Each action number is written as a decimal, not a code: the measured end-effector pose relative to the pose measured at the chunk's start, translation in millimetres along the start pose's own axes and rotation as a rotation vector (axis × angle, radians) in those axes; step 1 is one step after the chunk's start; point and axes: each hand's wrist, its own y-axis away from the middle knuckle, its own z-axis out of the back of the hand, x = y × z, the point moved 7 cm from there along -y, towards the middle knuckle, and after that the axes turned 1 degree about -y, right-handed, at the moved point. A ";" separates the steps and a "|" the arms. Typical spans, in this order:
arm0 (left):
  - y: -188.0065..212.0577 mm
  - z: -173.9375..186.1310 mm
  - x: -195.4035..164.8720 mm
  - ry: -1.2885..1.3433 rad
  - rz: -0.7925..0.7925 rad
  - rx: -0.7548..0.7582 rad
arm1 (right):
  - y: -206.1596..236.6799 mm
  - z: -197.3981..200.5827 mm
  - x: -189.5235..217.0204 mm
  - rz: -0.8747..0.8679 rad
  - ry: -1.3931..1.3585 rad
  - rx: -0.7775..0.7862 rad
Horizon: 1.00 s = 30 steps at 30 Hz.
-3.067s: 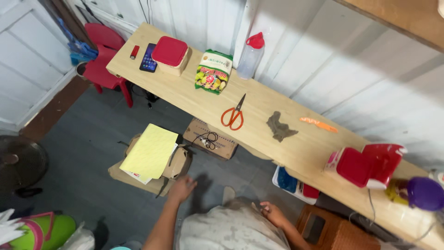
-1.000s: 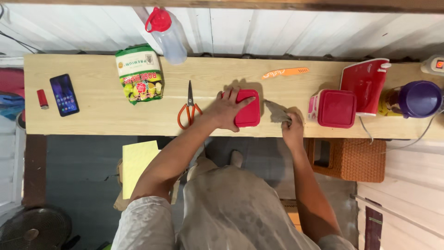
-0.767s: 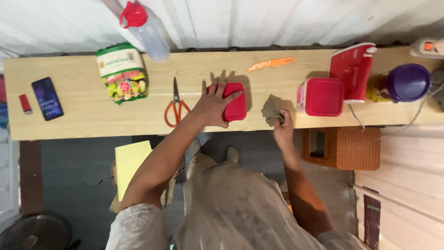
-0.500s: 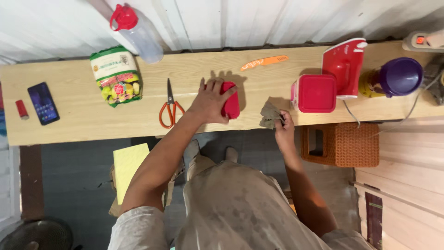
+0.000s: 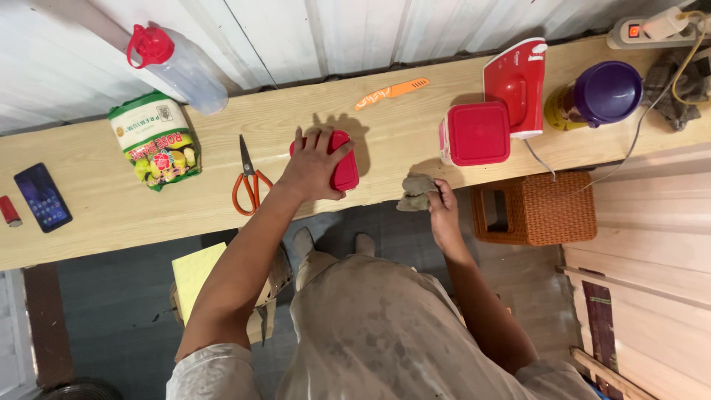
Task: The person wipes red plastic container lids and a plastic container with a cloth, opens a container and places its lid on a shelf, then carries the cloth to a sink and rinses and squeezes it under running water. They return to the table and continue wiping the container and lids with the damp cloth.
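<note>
Since half a second ago our left hand [image 5: 315, 164] stays on the red lidded box [image 5: 342, 159], which has barely shifted, and the view has drifted a little. Our right hand [image 5: 443, 211] sits at the bench [image 5: 104, 218] near edge, fingers pinched on a grey crumpled cloth [image 5: 416, 192]. Left-hand fingers spread wide over the box's left side, mid-bench. Orange-handled scissors [image 5: 246, 183] lie just left of it. A second red box [image 5: 476, 134] sits right. Farther back: orange knife [image 5: 391, 92], snack bag [image 5: 154, 138], clear bottle [image 5: 178, 64] with red cap.
</note>
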 end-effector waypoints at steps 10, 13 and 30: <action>94.3 -25.6 -67.5 0.935 0.140 -0.495 | 42.9 -117.3 74.3 0.035 0.399 0.719; 124.0 -58.5 -30.4 1.210 0.534 -0.637 | 32.5 -157.9 118.2 0.377 0.805 0.721; 44.4 -44.9 87.5 0.907 0.573 -0.749 | -35.7 -288.2 63.9 0.633 1.590 0.940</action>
